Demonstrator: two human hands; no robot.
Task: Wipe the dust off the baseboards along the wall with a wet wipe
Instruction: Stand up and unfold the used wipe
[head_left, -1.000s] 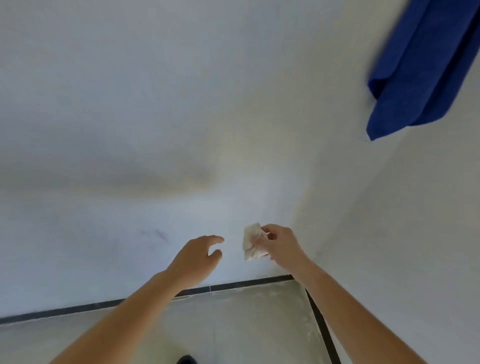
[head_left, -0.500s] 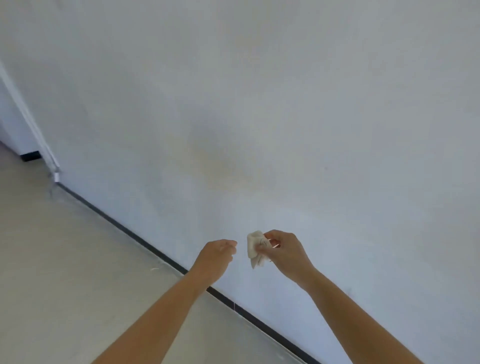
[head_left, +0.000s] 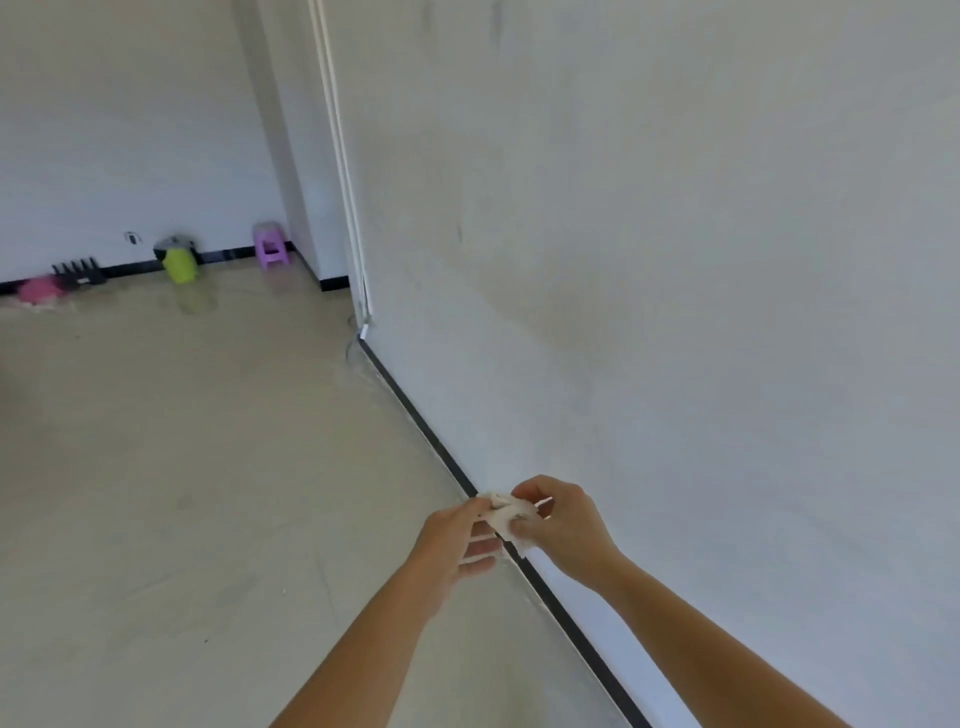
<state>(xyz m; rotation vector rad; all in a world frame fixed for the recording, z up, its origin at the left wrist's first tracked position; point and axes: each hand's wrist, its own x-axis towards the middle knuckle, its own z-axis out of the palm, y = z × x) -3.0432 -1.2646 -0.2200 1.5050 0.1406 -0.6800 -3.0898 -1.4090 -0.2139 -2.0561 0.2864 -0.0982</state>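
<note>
A crumpled white wet wipe (head_left: 508, 519) is held between both hands in front of me, well above the floor. My right hand (head_left: 561, 525) pinches its right side with thumb and fingers. My left hand (head_left: 457, 540) grips its left edge, the lower fingers loosely spread. A black baseboard (head_left: 415, 415) runs along the foot of the white wall, from a wall corner at the upper middle down to the lower right, passing behind my hands. The wipe is not touching the baseboard.
Beige tiled floor (head_left: 182, 493) spreads to the left. A white vertical strip (head_left: 343, 171) marks the wall corner. Far off by the back wall stand a purple stool (head_left: 270, 249), a green container (head_left: 179, 262), a black rack (head_left: 78, 273) and a pink object (head_left: 39, 291).
My view has swung left, from the corner with the blue cloth to the long wall and room. My left hand has closed in and taken hold of the wipe alongside my right.
</note>
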